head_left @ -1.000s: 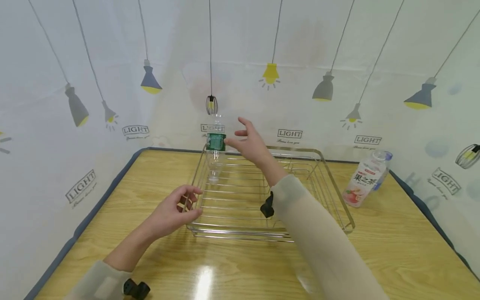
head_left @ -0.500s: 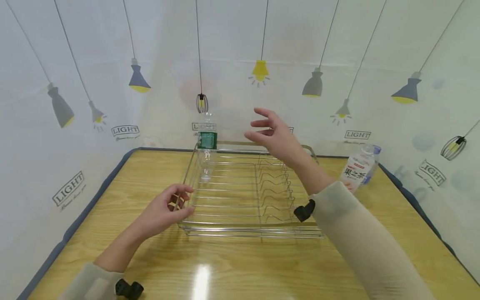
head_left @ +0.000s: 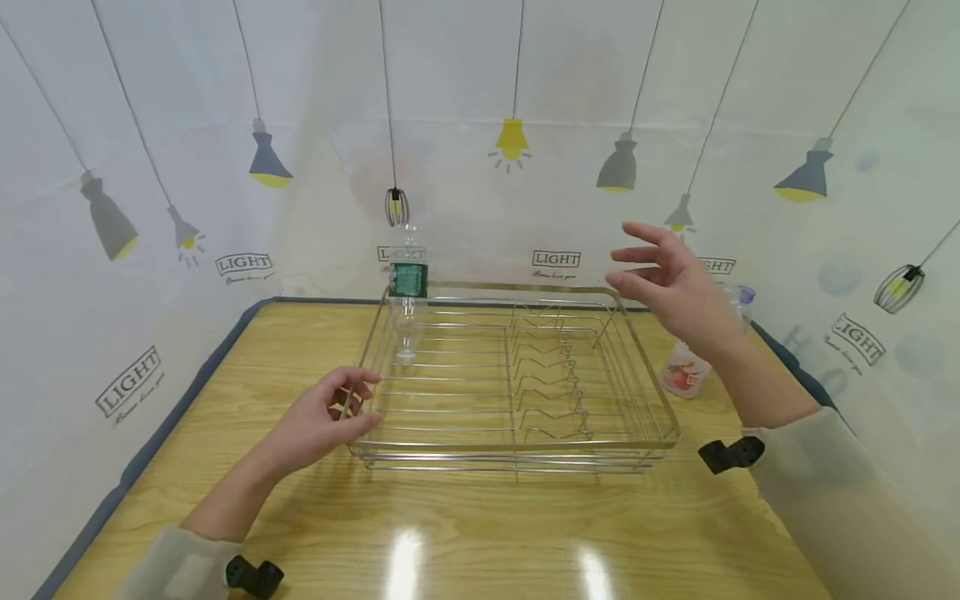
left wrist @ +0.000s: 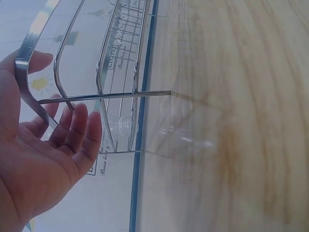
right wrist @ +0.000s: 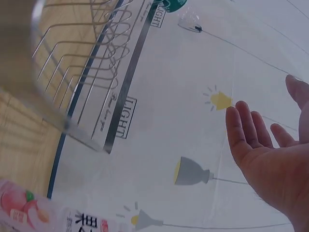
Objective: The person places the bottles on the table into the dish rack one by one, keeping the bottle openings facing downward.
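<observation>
A silver wire dish rack point(head_left: 652, 375) sits on the wooden table. Inside its back left corner stands a clear plastic bottle point(head_left: 408, 280) with a green label, upright and upside-down, its cap end at the bottom. My left hand point(head_left: 318, 419) is at the rack's left rim; its thumb and loosely bent fingers reach past the rim without closing round it, as the left wrist view also shows. Above the rack's right side hovers my right hand point(head_left: 675, 287), fingers spread and relaxed, holding nothing. Behind it a pink fruit-drink bottle point(head_left: 686, 371) is partly hidden.
A bottle with a blue-purple cap point(head_left: 742, 302) stands behind the pink one, mostly covered by my right hand. Wavy wire dividers point(head_left: 551, 375) run along the right half of the rack. A printed lamp-pattern cloth point(head_left: 450, 158) closes off the back and sides.
My right hand has moved away from the green-labelled bottle toward the right, its fingers free. The bottle stays standing in the rack. My left hand keeps its place; the view has shifted slightly.
</observation>
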`<state>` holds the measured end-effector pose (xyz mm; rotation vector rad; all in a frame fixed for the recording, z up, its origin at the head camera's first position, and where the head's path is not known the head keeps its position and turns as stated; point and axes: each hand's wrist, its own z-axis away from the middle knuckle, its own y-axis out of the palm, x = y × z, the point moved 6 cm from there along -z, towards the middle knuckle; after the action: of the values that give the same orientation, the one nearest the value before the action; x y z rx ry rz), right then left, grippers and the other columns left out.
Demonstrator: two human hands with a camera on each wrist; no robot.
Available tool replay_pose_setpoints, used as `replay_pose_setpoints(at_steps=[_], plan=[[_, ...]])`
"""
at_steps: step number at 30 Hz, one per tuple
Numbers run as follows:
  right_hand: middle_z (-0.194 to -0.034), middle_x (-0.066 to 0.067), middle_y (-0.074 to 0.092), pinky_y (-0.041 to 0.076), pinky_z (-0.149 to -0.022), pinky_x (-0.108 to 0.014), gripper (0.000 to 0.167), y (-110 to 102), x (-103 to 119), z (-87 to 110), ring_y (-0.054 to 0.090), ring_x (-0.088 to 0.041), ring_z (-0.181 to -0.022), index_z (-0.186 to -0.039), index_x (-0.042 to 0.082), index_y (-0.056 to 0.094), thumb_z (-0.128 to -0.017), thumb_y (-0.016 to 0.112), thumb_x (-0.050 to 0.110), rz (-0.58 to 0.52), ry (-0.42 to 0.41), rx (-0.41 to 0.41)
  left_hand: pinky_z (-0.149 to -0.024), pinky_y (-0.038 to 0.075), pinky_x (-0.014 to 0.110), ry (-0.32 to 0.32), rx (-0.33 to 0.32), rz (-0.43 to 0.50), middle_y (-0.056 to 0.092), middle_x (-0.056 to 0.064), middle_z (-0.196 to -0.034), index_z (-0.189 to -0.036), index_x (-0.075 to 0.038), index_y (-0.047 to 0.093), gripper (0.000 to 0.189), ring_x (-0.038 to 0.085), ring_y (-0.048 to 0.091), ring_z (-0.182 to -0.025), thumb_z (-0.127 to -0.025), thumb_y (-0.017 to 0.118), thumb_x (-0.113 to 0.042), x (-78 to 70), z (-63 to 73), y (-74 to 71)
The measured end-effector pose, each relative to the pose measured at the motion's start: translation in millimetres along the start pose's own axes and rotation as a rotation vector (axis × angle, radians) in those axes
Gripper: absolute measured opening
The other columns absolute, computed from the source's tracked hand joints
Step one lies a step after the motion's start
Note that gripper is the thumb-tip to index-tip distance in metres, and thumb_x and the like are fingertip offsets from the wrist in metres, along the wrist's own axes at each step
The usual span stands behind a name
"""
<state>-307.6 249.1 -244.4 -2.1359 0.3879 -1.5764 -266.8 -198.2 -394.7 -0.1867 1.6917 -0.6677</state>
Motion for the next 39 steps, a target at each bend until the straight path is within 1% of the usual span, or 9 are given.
replay_pose_setpoints(at_steps=[4,9,15,18,21,24,29,35,39], plan=[[-0.151,0.005,0.059,0.055,-0.094,-0.012,0.066,-26,-17,18.5,0.066,0.004,-0.120,-0.169,0.034,0.039,-0.110,0.069,0.037,0.053,0.013,-0.064,-0.078,0.052,0.029,0.000,-0.009,-0.003,0.060,0.019,-0.123,-0.143,-0.011,0.059,0.049,0.026,0.059,-0.101,-0.100,0.080,-0.021,0.6,-0.1,0.0],[-0.132,0.023,0.064,0.056,-0.087,-0.011,0.057,-55,-45,36.6,0.068,0.006,-0.110,-0.162,0.025,0.049,-0.110,0.070,0.031,0.096,0.020,-0.150,-0.079,0.051,0.029,-0.002,-0.015,0.004,0.059,0.019,-0.121,-0.143,-0.011,0.060,0.048,0.024,0.059,-0.100,-0.100,0.080,-0.020,0.2,-0.5,0.4],[-0.127,0.026,0.065,0.055,-0.086,-0.008,0.046,-81,-76,56.7,0.068,0.008,-0.107,-0.154,0.028,0.055,-0.111,0.068,0.021,0.071,0.034,-0.179,-0.079,0.051,0.029,0.006,-0.021,0.004,0.060,0.018,-0.120,-0.143,-0.010,0.060,0.048,0.022,0.059,-0.100,-0.101,0.080,-0.021,0.4,-0.6,0.2],[-0.128,0.025,0.064,0.054,-0.086,-0.007,0.041,-91,-91,65.4,0.067,0.009,-0.106,-0.150,0.030,0.057,-0.111,0.067,0.022,0.075,0.055,-0.189,-0.079,0.051,0.029,0.007,-0.021,0.009,0.060,0.018,-0.121,-0.142,-0.010,0.060,0.047,0.022,0.059,-0.100,-0.101,0.080,-0.021,0.7,-0.8,1.0],[-0.128,0.026,0.062,0.053,-0.084,-0.006,0.041,-102,-107,72.4,0.065,0.010,-0.105,-0.152,0.026,0.056,-0.112,0.066,0.029,0.110,0.101,-0.207,-0.077,0.051,0.030,0.002,-0.021,0.023,0.059,0.019,-0.122,-0.142,-0.011,0.059,0.048,0.023,0.059,-0.100,-0.101,0.080,-0.021,1.2,-0.7,1.6],[-0.126,0.029,0.059,0.051,-0.082,-0.005,0.048,-110,-123,78.1,0.065,0.012,-0.100,-0.156,0.022,0.053,-0.111,0.065,0.037,0.155,0.156,-0.221,-0.075,0.052,0.030,-0.001,-0.021,0.028,0.058,0.020,-0.123,-0.143,-0.010,0.059,0.048,0.024,0.059,-0.100,-0.101,0.080,-0.021,1.4,-0.4,1.6],[-0.122,0.033,0.055,0.049,-0.080,-0.005,0.057,-115,-145,82.5,0.065,0.016,-0.096,-0.160,0.019,0.049,-0.111,0.065,0.042,0.190,0.209,-0.214,-0.076,0.052,0.030,0.000,-0.020,0.024,0.058,0.021,-0.123,-0.143,-0.010,0.059,0.048,0.024,0.059,-0.100,-0.101,0.080,-0.021,1.5,-0.6,1.7],[-0.128,0.029,0.051,0.047,-0.080,-0.006,0.066,-111,-165,79.5,0.057,0.018,-0.103,-0.166,0.016,0.041,-0.111,0.065,0.043,0.165,0.245,-0.183,-0.081,0.052,0.030,0.000,-0.021,0.024,0.059,0.023,-0.123,-0.143,-0.011,0.060,0.047,0.025,0.059,-0.101,-0.101,0.080,-0.021,1.7,-1.3,2.0],[-0.149,0.003,0.049,0.045,-0.080,-0.006,0.079,-104,-175,74.9,0.047,0.012,-0.113,-0.173,0.012,0.028,-0.111,0.065,0.043,0.165,0.267,-0.153,-0.081,0.052,0.030,0.007,-0.023,0.022,0.059,0.022,-0.122,-0.143,-0.009,0.059,0.048,0.024,0.059,-0.101,-0.101,0.079,-0.021,1.1,-0.7,1.3]])
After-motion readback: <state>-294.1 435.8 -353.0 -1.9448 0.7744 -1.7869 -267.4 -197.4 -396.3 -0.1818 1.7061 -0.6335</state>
